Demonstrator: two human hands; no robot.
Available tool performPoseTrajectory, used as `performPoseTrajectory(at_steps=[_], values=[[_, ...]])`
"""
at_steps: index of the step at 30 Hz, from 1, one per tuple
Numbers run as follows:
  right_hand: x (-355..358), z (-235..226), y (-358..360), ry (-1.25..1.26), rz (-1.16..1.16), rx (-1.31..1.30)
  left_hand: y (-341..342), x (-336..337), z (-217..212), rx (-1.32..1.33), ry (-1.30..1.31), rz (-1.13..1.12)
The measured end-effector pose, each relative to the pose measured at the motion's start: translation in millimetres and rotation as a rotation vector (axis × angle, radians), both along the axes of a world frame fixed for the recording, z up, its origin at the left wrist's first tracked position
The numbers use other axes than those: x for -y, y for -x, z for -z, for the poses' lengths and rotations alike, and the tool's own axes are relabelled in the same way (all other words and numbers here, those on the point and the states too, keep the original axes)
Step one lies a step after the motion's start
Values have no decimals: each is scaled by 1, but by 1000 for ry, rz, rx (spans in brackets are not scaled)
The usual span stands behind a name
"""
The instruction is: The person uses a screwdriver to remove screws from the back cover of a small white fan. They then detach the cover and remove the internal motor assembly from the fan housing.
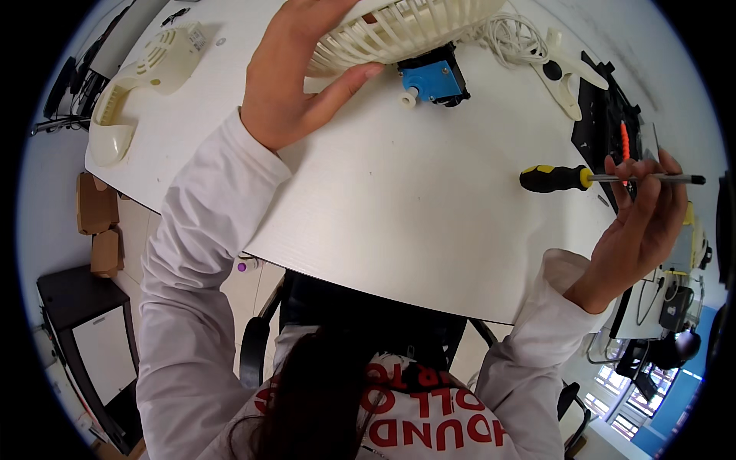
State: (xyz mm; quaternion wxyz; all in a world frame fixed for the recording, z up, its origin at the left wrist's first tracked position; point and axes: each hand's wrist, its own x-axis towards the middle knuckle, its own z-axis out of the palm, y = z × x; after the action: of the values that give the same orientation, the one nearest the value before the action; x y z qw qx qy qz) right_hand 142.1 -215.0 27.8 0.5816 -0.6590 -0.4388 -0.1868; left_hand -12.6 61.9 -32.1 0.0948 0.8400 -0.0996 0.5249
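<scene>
At the table's far edge is a cream slatted fan cage [399,34], cut off by the top of the picture. My left hand [295,80] grips its left end, thumb along the near side and the other fingers partly out of view. A blue and black motor [433,79] with a small white shaft piece sits against the cage's underside. Over the table's right side, my right hand [644,207] pinches a screwdriver [556,179] by its metal shaft. Its black and yellow handle points left and its tip points right.
A cream curved plastic housing [146,77] lies at the far left of the white table [383,207]. A coiled white cable [514,42], a cream pronged part [563,73] and a black tray [606,107] with an orange-red tool are at the far right.
</scene>
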Motion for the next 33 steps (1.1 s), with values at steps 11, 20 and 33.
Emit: performPoseTrajectory(at_steps=[11, 20, 33], values=[[-4, 5, -1, 28, -38, 6, -2, -5, 1, 22, -88, -29], [1, 41, -35, 97, -181, -250, 1, -4, -1, -3, -103, -65], [1, 53, -55, -31, -62, -607, 4, -2, -1, -24, -95, -89]])
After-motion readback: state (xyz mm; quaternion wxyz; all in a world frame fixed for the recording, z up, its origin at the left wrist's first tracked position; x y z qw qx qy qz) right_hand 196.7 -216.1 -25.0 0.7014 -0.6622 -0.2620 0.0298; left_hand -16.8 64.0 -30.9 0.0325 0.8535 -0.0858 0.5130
